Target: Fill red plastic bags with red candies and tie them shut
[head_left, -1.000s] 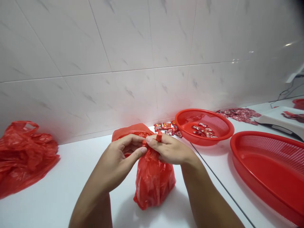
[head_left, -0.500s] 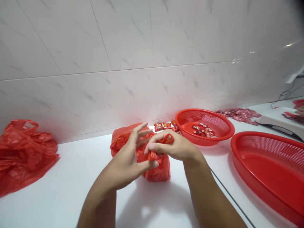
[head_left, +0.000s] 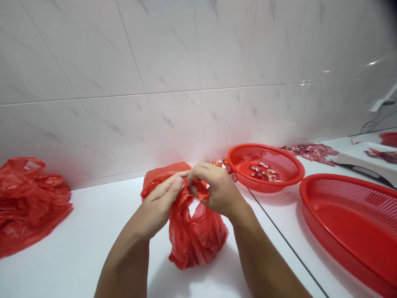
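Observation:
A red plastic bag with a bulging bottom sits in front of me on the white table, its upper part gathered between my hands. My right hand has its fingers curled around the bag's handles. My left hand pinches the gathered plastic just to the left, thumb against the fingers. The fingertips of both hands nearly meet, and the plastic between them is partly hidden. Behind the hands lies another filled red bag, partly covered by my left hand.
Crumpled red bags lie at the left. A round red basket holds several wrapped snacks. Nearer, a large red basket stands at the right. Behind it are scattered red packets and a white scale. Tiles back the table.
My left hand has closed from spread fingers onto the gathered plastic. The bag's bottom has come nearer to me, and its upper part is now drawn up with an opening beneath my right hand.

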The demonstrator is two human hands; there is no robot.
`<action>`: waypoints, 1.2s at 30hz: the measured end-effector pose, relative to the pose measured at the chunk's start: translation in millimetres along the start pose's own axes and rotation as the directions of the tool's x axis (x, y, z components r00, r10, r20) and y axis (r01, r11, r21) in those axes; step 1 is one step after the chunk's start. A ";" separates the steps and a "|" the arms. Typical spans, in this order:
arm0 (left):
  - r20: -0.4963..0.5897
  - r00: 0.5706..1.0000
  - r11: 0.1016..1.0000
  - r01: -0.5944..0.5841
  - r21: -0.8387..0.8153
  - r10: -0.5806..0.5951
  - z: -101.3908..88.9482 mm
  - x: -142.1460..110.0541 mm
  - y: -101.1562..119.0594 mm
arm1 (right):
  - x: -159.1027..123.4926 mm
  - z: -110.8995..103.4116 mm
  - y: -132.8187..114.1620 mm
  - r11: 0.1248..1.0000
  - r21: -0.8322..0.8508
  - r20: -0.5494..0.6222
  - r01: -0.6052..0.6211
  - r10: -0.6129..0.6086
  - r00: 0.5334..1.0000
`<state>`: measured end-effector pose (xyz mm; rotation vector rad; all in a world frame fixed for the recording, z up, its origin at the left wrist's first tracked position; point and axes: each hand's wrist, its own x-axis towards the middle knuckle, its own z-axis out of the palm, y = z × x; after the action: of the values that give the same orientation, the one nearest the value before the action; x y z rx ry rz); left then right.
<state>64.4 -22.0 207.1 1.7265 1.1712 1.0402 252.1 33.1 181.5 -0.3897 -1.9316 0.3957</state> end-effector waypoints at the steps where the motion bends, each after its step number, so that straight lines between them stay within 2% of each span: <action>1: 0.025 1.000 1.000 0.011 0.005 -0.011 -1.3 0.3 -0.4 | -0.4 1.9 -0.1 1.000 -0.017 0.003 0.015 -0.014 1.000; 4: 0.047 0.998 0.997 0.049 0.065 -0.052 -4.7 0.8 0.2 | -1.8 1.5 0.7 0.997 -0.067 0.002 0.024 -0.024 1.000; 8: -0.018 0.999 0.980 0.053 0.191 -0.050 -2.0 1.8 3.9 | -0.9 -5.1 5.2 0.994 -0.105 -0.005 -0.026 0.026 1.000; 10: -0.089 0.993 0.947 0.098 0.306 -0.074 0.6 3.8 3.9 | -0.5 -6.9 12.4 0.988 -0.110 0.023 -0.106 0.110 0.994; 12: -0.174 0.979 0.874 0.173 0.455 -0.104 -0.7 8.0 -1.4 | -3.0 -8.6 26.0 0.959 -0.110 0.071 -0.263 0.271 0.960; 13: -0.218 0.968 0.820 0.222 0.527 -0.122 -4.0 10.8 -6.7 | -6.0 -10.3 35.2 0.924 -0.115 0.105 -0.365 0.377 0.920; 14: -0.266 0.952 0.755 0.283 0.591 -0.149 -9.2 13.9 -13.8 | -10.2 -13.1 45.8 0.873 -0.129 0.152 -0.470 0.486 0.861; 16: -0.356 0.899 0.603 0.435 0.669 -0.253 -24.5 19.7 -31.4 | -21.7 -22.5 68.2 0.734 -0.176 0.272 -0.656 0.677 0.684; 18: -0.368 0.833 0.485 0.544 0.685 -0.414 -41.2 24.1 -48.5 | -34.9 -35.9 88.0 0.596 -0.236 0.359 -0.768 0.787 0.501; 19: -0.338 0.814 0.472 0.557 0.683 -0.472 -48.0 25.6 -54.8 | -41.0 -43.1 95.3 0.548 -0.257 0.374 -0.796 0.816 0.440; 20: -0.305 0.804 0.474 0.559 0.680 -0.511 -52.6 26.5 -58.9 | -45.9 -49.9 100.4 0.515 -0.271 0.374 -0.813 0.835 0.404; 21: -0.282 0.806 0.487 0.552 0.676 -0.521 -54.9 26.9 -60.5 | -49.5 -56.0 103.1 0.496 -0.282 0.363 -0.821 0.848 0.387; 23: -0.302 0.829 0.503 0.534 0.680 -0.471 -52.8 26.4 -56.9 | -52.1 -64.8 101.8 0.492 -0.302 0.334 -0.817 0.857 0.392; 25: -0.335 0.863 0.534 0.499 0.683 -0.377 -44.2 24.1 -46.7 | -49.3 -69.0 93.6 0.527 -0.273 0.312 -0.805 0.840 0.444; 27: -0.314 0.909 0.637 0.416 0.649 -0.274 -32.4 20.2 -34.0 | -43.0 -68.2 81.8 0.577 -0.160 0.317 -0.801 0.798 0.512; 29: -0.225 0.955 0.793 0.286 0.538 -0.192 -19.7 15.8 -21.7 | -35.0 -61.8 68.5 0.604 0.027 0.382 -0.797 0.730 0.566; 31: -0.135 0.985 0.911 0.150 0.384 -0.106 -7.5 12.0 -11.4 | -26.9 -49.7 55.5 0.595 0.216 0.507 -0.774 0.610 0.609; 32: -0.106 0.992 0.941 0.096 0.324 -0.065 -2.4 10.5 -7.2 | -23.1 -42.3 49.4 0.585 0.294 0.574 -0.756 0.524 0.629; 34: -0.092 0.996 0.961 0.028 0.274 -0.002 4.2 8.5 -1.2 | -16.5 -27.5 39.0 0.580 0.401 0.665 -0.709 0.348 0.661; 36: -0.123 0.992 0.962 -0.002 0.272 0.037 5.1 6.7 2.0 | -11.6 -17.1 32.0 0.608 0.451 0.671 -0.654 0.253 0.697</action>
<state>71.4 -17.0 208.4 1.9072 1.4353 1.0529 275.1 58.1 164.1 -0.3246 -2.0243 1.6906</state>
